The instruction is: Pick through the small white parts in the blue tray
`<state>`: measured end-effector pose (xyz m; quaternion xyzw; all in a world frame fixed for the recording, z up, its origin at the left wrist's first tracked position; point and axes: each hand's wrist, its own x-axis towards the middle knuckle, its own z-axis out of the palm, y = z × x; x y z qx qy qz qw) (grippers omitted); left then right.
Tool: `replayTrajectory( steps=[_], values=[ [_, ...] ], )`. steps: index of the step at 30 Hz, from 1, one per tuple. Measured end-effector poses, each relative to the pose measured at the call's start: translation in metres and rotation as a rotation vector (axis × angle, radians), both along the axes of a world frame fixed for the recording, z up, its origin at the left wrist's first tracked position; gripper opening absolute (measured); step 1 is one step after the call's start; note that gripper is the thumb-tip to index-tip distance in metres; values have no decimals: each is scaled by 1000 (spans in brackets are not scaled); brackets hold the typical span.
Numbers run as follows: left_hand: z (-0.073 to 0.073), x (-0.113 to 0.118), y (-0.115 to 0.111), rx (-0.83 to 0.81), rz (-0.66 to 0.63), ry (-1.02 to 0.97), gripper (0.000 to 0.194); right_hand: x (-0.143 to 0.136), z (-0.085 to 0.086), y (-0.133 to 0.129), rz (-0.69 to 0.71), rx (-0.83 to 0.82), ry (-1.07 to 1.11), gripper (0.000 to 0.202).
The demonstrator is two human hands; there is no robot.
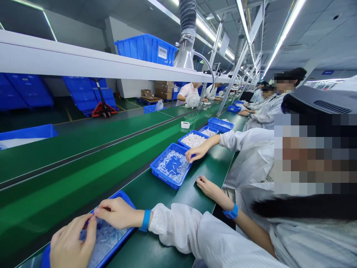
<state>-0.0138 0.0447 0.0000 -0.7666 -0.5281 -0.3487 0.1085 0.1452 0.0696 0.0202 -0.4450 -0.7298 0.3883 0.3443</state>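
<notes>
Over a blue tray [126, 199] at the lower left, my left hand [71, 242] and my right hand [118, 214] meet at the fingertips. Thumb and forefinger are pinched together on each. Whatever is between them is too small or hidden to make out. A blue band [145, 220] circles my right wrist, below a white sleeve. Small pale pieces [107, 238], blurred and partly covered by my hands, lie in the tray beneath.
A co-worker's hand [196, 152] reaches to a blue tray of white slender pieces [173, 165]; their other hand [206, 186] is above the green bench. More blue trays [220, 124] line the bench. A white shelf [83, 61] with a blue bin [145, 50] runs overhead.
</notes>
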Motion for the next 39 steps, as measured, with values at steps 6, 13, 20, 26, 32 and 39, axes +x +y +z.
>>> replayTrajectory(
  steps=[6, 13, 20, 26, 32, 39],
  values=[
    [-2, -4, -2, 13, 25, 23, 33, -1, -5, 0, -22, 4, 92, 28],
    [-6, -6, 1, 38, -70, -11, 29, -1, -6, -1, 17, 16, 122, 30],
    [7, -2, -3, -31, -139, -78, 20, -5, -10, 2, 26, 63, 148, 28],
    [19, 7, -12, -82, -50, -179, 19, -10, -11, 5, 121, 39, 249, 35],
    [23, 10, -15, -155, 5, -231, 23, -14, -18, 9, 150, 53, 317, 35],
    [23, 11, -12, -264, 55, -281, 28, -12, -17, 8, 138, 100, 276, 34]
  ],
)
